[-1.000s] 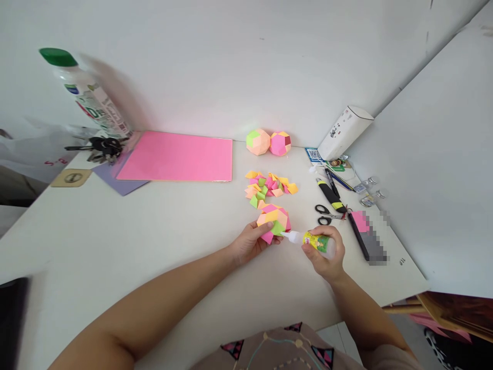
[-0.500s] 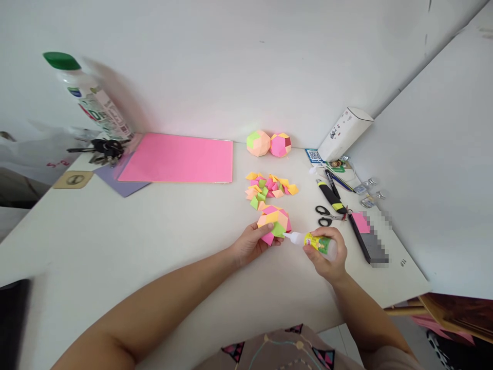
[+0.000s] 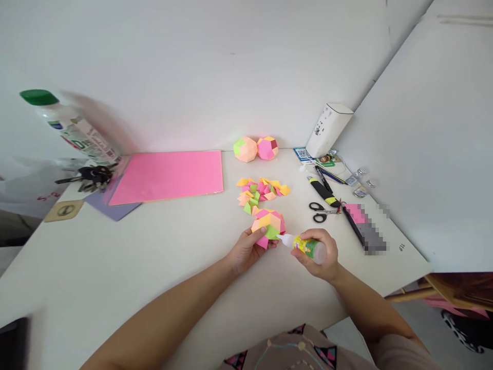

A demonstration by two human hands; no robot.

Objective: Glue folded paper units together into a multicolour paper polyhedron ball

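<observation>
My left hand [image 3: 247,250] holds a partly open paper ball [image 3: 268,222] of pink, peach, orange and green folded pieces, its thumb on the near side. In my right hand [image 3: 321,254] is a glue bottle [image 3: 304,245] with a yellow and green label, tilted so that its white nozzle points left and meets the green face of the ball. Just beyond the ball lies a pile of small folded paper pieces [image 3: 264,190]. Two finished-looking paper balls, one peach and green [image 3: 245,149] and one mostly pink [image 3: 267,148], rest against the wall.
Pink sheets [image 3: 169,177] lie at the back left, beside keys [image 3: 96,176] and a leaning white bottle [image 3: 79,131]. On the right are scissors [image 3: 319,211], a cutter [image 3: 322,192], pens, a white case [image 3: 328,129], small jars [image 3: 361,190] and a partly pixelated dark object [image 3: 364,231].
The camera view has turned, so most things sit further left in the picture. Both hands keep their holds, and the nozzle remains at the green face.
</observation>
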